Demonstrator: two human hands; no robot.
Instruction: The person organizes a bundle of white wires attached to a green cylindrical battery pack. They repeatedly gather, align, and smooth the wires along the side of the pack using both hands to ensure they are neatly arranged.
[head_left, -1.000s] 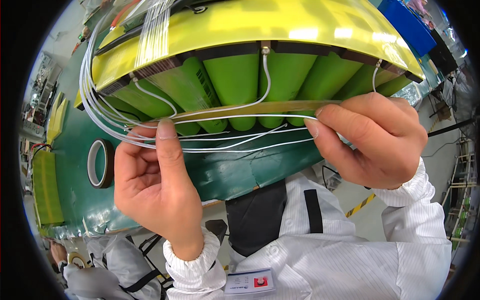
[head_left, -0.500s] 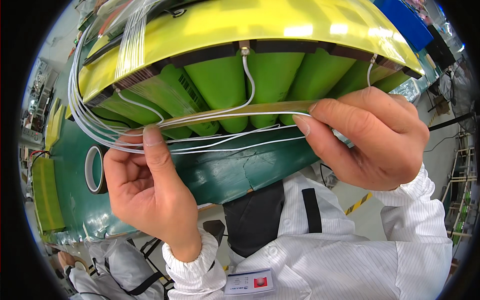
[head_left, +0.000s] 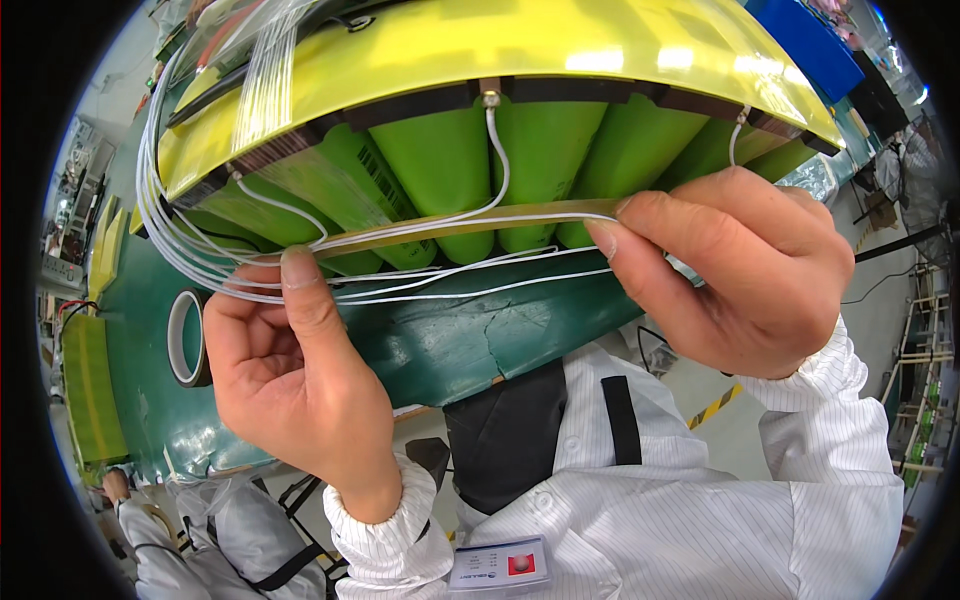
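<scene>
The thin white wires (head_left: 450, 285) are pinched by the fingers (head_left: 300, 285) of the left hand (head_left: 290, 390). A strip of yellow tape (head_left: 470, 222) is pressed on by the right hand (head_left: 740, 270), fingers together. The wires are being taped along the green battery cells (head_left: 440, 160). Next, smooth, gentle pressing seems needed. A tape roll (head_left: 187, 338) lies on the green surface (head_left: 470, 340).

On the dark green bench (head_left: 470, 340) a roll of clear amber tape (head_left: 186, 338) stands near a flat yellow-green pad (head_left: 90, 400) at its left end, a blue panel (head_left: 810, 45) lies at the far right, and below a second person in a white striped coat (head_left: 200, 540) crouches.
</scene>
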